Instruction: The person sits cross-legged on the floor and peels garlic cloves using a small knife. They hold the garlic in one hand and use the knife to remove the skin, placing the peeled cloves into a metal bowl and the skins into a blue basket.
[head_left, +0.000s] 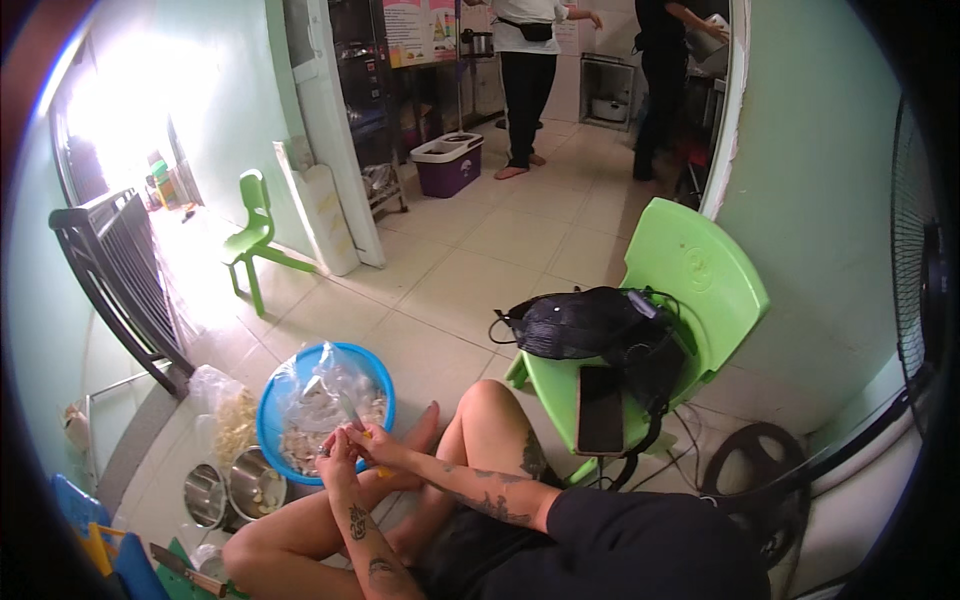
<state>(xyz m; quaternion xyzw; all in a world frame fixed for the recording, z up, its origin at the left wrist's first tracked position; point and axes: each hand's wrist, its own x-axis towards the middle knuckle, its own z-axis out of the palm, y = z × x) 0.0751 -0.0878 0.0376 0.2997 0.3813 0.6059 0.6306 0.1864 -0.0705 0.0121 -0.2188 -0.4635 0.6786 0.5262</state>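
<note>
Over the near edge of a blue plastic basin (389, 379), both of my hands are held close together. My right hand (379, 448) grips a knife (350, 410) with a yellow handle, its blade pointing up and away. My left hand (339, 456) has its fingers pinched on something small, mostly hidden by the fingers. Pale peelings or pieces and a clear plastic bag (319, 394) lie in the basin. To its left are a plastic bag of pale yellowish pieces (234, 420) and two steel pots; the right pot (257, 480) holds a few pale pieces.
A green chair (694, 262) at my right bears a black bag (577, 322) and a phone (600, 409). A cleaver (187, 570) lies at lower left. A fan (911, 262) stands at far right. Two people (527, 82) (660, 82) stand in the room beyond, near a purple mop bucket (448, 169).
</note>
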